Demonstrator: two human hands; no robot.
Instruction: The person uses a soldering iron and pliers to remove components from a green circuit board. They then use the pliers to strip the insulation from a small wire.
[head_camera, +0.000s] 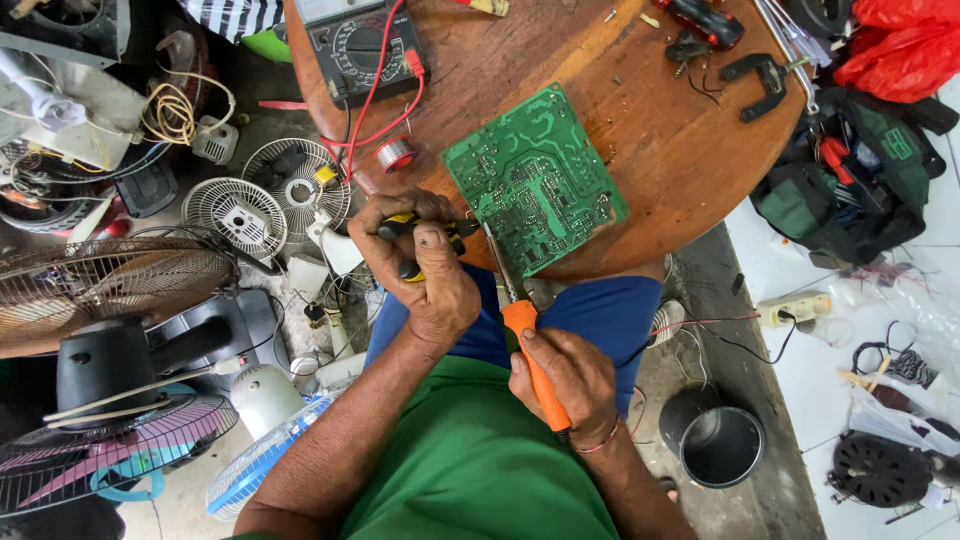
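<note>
The green circuit board (535, 180) lies flat, solder side up, at the near edge of the round wooden table (660, 150). It is a rectangle turned askew, its long axis running from the upper left toward the lower right, with one corner hanging over the table's rim above the person's blue shorts. Its face is glossy, crossed with pale traces and dotted with small solder joints.

The right hand (565, 380) is closed around the orange plastic handle of a soldering iron (530, 350), whose thin metal shaft slants up and to the left so the tip meets the board's near edge. The left hand (425, 265) is clenched on a black and yellow handled tool (430, 232) that points right, toward the board's left edge. The two hands sit close together but do not touch.

Farther up the table are a small reel of solder wire (396, 153) and a dark multimeter (360, 45) with red leads. Wire fan guards (262, 195) clutter the floor to the left, and a metal pot (722, 445) stands to the right
</note>
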